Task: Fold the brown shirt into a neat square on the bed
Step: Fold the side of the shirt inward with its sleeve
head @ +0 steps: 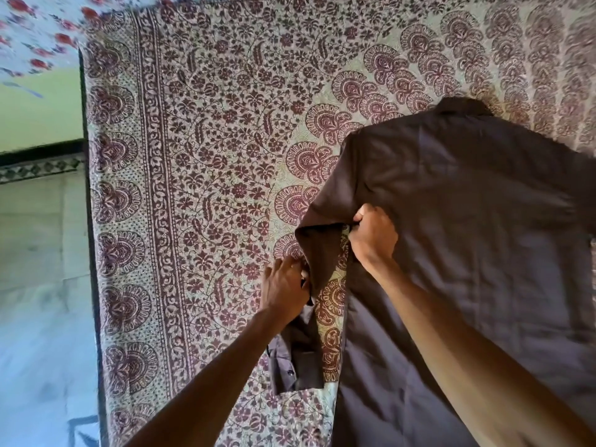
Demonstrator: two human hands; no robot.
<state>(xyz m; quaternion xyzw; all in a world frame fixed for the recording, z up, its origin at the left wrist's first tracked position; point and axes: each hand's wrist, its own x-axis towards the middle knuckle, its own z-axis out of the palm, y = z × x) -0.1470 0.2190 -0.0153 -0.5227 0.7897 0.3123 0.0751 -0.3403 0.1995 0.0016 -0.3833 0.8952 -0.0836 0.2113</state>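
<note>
A brown shirt (467,237) lay back-up on the bed's (200,156) right side; both hands pinched its left sleeve (322,253), left hand (283,285) lower, right hand (374,237) at the armpit, where a loose pull could bunch the body.

Home bedroom: a bed fills most of the frame, covered with a maroon floral printed bedsheet (200,175); pale tiled floor (38,285) at left, flowered cloth (38,33) in upper left corner.
</note>
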